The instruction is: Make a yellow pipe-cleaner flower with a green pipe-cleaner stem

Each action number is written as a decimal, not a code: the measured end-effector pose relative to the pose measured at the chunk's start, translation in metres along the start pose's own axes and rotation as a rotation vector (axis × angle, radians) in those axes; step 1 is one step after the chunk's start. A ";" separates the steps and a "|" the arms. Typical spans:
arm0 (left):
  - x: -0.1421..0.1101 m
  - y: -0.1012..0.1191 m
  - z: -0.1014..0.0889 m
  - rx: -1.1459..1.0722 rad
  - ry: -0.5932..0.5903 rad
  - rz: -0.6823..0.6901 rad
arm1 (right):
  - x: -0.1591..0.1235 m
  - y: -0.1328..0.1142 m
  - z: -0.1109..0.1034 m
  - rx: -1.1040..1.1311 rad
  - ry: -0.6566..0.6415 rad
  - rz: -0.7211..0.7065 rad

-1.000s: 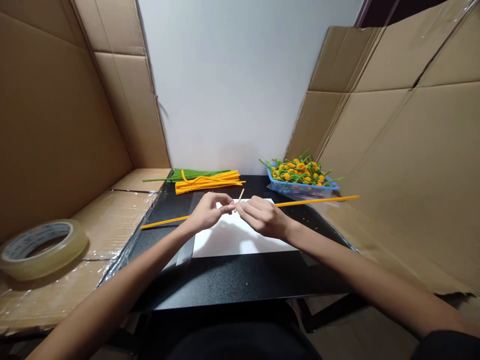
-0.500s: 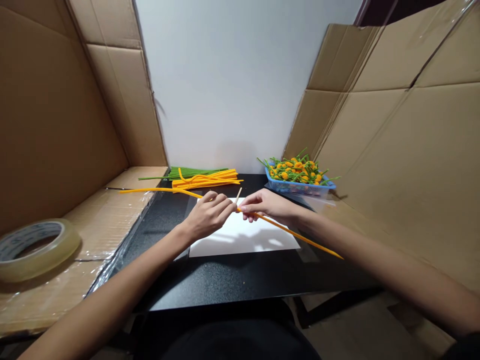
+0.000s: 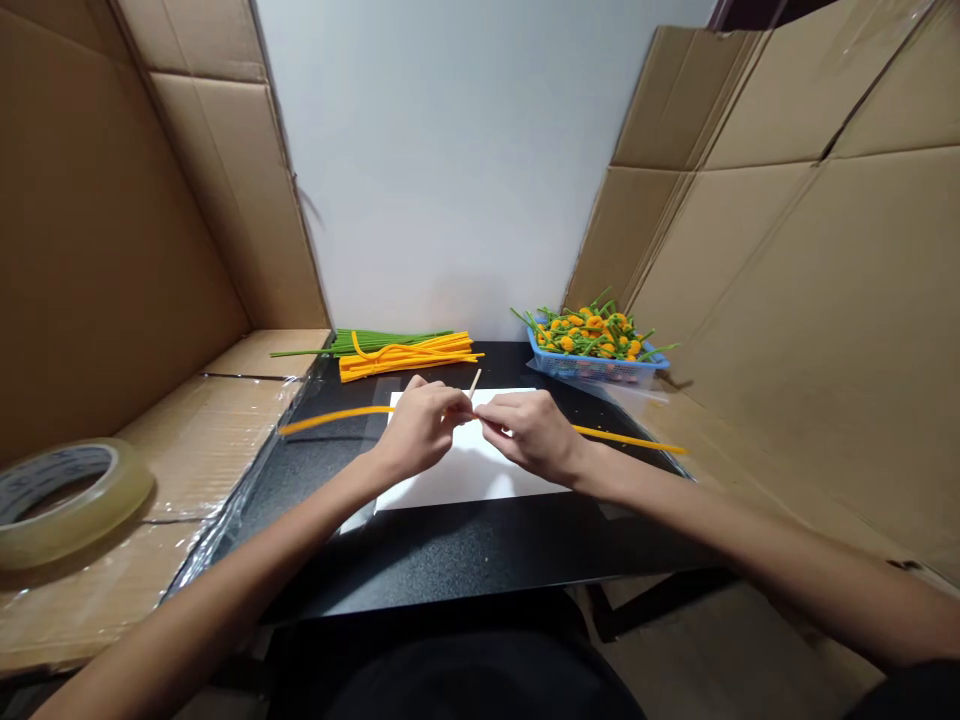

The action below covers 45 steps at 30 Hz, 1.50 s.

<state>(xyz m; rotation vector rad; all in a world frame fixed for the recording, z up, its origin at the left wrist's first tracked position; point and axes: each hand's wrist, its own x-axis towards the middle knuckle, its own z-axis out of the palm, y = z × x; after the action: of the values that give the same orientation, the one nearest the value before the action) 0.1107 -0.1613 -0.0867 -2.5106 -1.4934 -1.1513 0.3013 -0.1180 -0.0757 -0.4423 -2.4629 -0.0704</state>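
Note:
Above a white sheet of paper [image 3: 450, 480], both hands meet with their fingertips nearly touching. My left hand [image 3: 424, 425] is closed on an orange pipe cleaner [image 3: 337, 415], whose one end sticks out to the left. A thin pale stick [image 3: 475, 382] pokes up from the left fingertips; its lower part is hidden. My right hand [image 3: 532, 435] pinches the orange pipe cleaner too, close to the left fingers, and an orange length runs out behind it to the right. Whether the pipe cleaner wraps round the stick is hidden by the fingers.
Behind the paper lie bundles of orange pipe cleaners [image 3: 409, 358] and green pipe cleaners [image 3: 375, 341]. A blue basket [image 3: 600, 366] at the back right holds several orange and green pieces. A roll of clear tape [image 3: 135, 490] rests on cardboard at left. Cardboard walls [image 3: 787, 260] flank the black table [image 3: 450, 560].
My right hand has turned over, knuckles now up, still pinching near the left fingers. The left end of the pipe cleaner has dropped and the right end has risen. The view has shifted slightly.

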 end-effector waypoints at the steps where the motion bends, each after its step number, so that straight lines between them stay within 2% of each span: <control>1: 0.002 0.001 -0.004 -0.121 -0.041 -0.079 | -0.002 -0.001 0.001 -0.120 0.070 -0.104; 4: 0.007 0.001 -0.014 -0.551 -0.182 -0.293 | -0.005 0.000 -0.001 -0.415 0.231 -0.419; 6: 0.009 0.000 -0.017 -0.818 -0.290 -0.407 | -0.005 0.004 -0.007 -0.517 0.286 -0.613; 8: 0.009 -0.001 -0.018 -0.937 -0.363 -0.445 | -0.005 0.008 -0.011 -0.499 0.264 -0.676; 10: 0.010 -0.002 -0.018 -0.811 -0.323 -0.372 | -0.003 0.012 -0.013 -0.344 0.194 -0.556; 12: 0.009 -0.003 -0.018 -0.455 -0.157 -0.202 | 0.000 0.014 -0.013 -0.081 0.116 -0.278; 14: 0.007 -0.006 -0.018 -0.020 0.001 0.039 | 0.005 0.017 -0.013 0.231 0.014 0.049; 16: 0.004 -0.011 -0.017 0.297 0.060 0.277 | 0.010 0.021 -0.016 0.508 -0.154 0.305; 18: 0.001 -0.018 -0.015 0.441 0.050 0.427 | 0.013 0.027 -0.020 0.671 -0.324 0.427; 19: 0.000 -0.022 -0.014 0.469 0.052 0.461 | 0.013 0.030 -0.022 0.690 -0.373 0.445; 21: -0.002 -0.029 -0.012 0.487 0.061 0.480 | 0.011 0.035 -0.025 0.637 -0.387 0.430; 27: -0.002 -0.039 -0.003 0.377 0.050 0.373 | -0.007 0.038 -0.015 0.381 -0.208 0.275; 31: -0.004 -0.044 0.003 0.310 0.048 0.294 | -0.017 0.042 0.005 0.334 -0.106 0.152; 33: -0.006 -0.047 0.005 0.292 0.032 0.258 | -0.019 0.044 0.013 0.332 -0.082 0.138; 36: -0.008 -0.049 0.007 0.296 0.031 0.248 | -0.022 0.045 0.021 0.317 -0.104 0.201; 40: -0.008 -0.043 0.007 0.361 0.011 0.312 | -0.023 0.037 0.025 0.219 -0.205 0.266; 45: -0.009 -0.033 0.008 0.398 -0.028 0.342 | -0.018 0.025 0.031 -0.064 -0.224 0.168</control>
<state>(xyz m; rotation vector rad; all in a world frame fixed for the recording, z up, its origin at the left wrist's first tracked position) 0.0878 -0.1475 -0.1093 -2.3797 -1.1001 -0.6926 0.3054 -0.0950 -0.1123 -0.7175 -2.6361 -0.0310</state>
